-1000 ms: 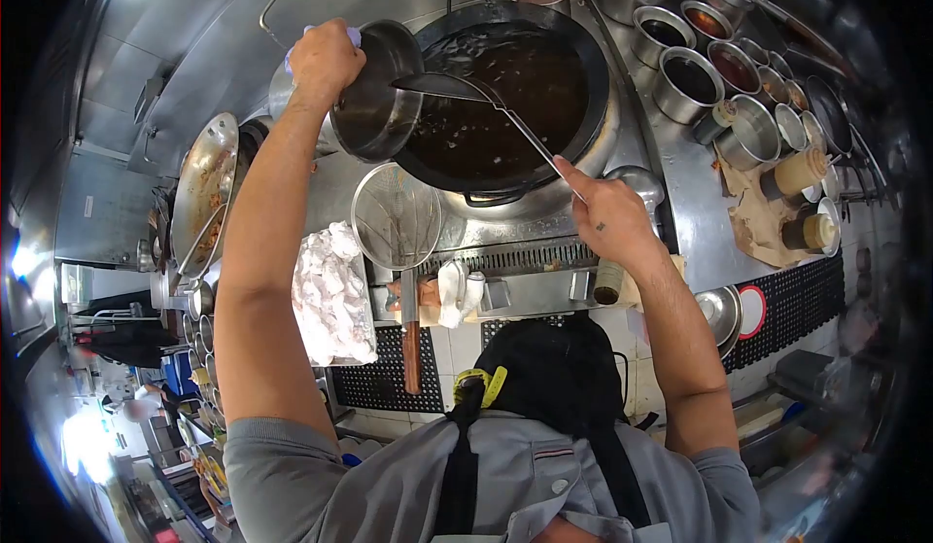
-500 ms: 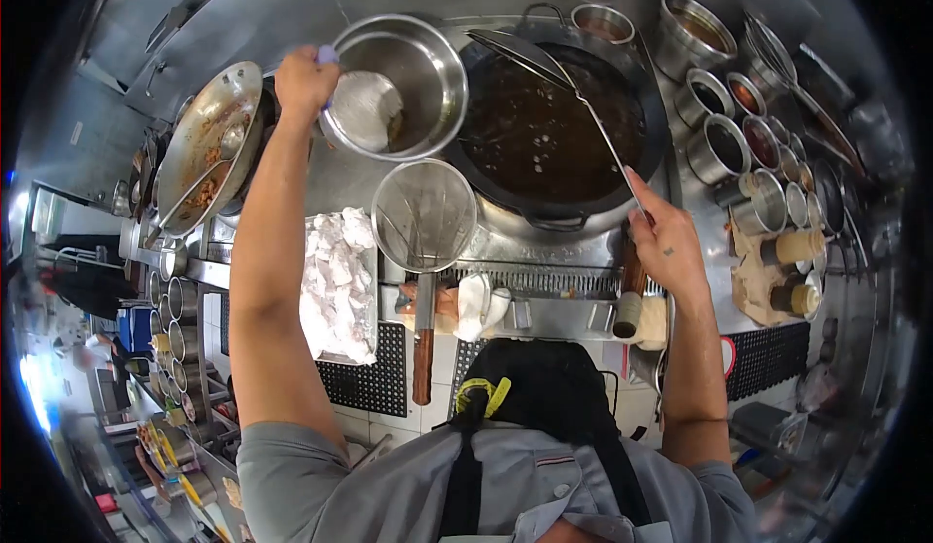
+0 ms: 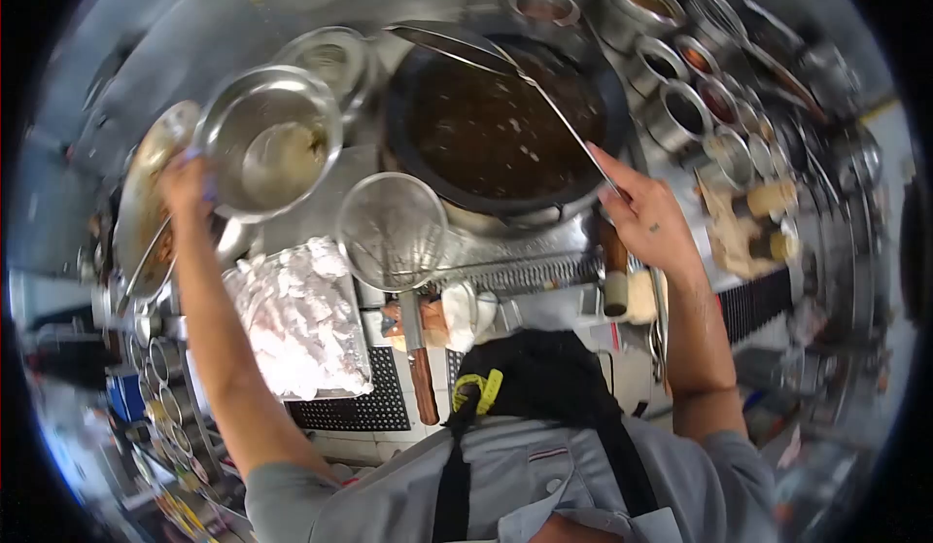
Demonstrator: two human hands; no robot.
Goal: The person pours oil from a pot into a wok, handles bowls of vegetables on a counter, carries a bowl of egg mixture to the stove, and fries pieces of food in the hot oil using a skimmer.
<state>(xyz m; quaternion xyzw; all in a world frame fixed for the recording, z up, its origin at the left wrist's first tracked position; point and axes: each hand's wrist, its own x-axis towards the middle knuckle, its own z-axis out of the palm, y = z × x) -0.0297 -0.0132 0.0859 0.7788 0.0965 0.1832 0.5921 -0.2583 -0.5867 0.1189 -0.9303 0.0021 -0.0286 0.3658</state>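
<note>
My left hand (image 3: 187, 185), blurred by motion, is closed on the rim of a deep metal pot (image 3: 231, 101); something purple shows at the fingers. The pot is tilted, with a little liquid and a pale round patch inside. In my right hand (image 3: 653, 220) is the thin metal handle of a long-handled skimmer (image 3: 452, 45), whose dark round head lies over the far left rim of a black wok (image 3: 408, 169). Dark, oily-looking liquid with small bubbles fills the wok. Between my arms, a round mesh strainer (image 3: 394, 232) with a wooden handle rests at the counter's front.
White-coated pieces fill a tray (image 3: 364, 363) at front left. Beyond my left hand stands a pan (image 3: 136, 188) with food remains and a spoon. Round metalware (image 3: 335, 62) sits behind the pot. Several metal containers (image 3: 680, 115) of sauces and bottles (image 3: 768, 201) line the right.
My left hand has carried the pot left, away from the wok, uncovering round metalware behind it. The view has shifted; my right hand still grips the skimmer over the wok.
</note>
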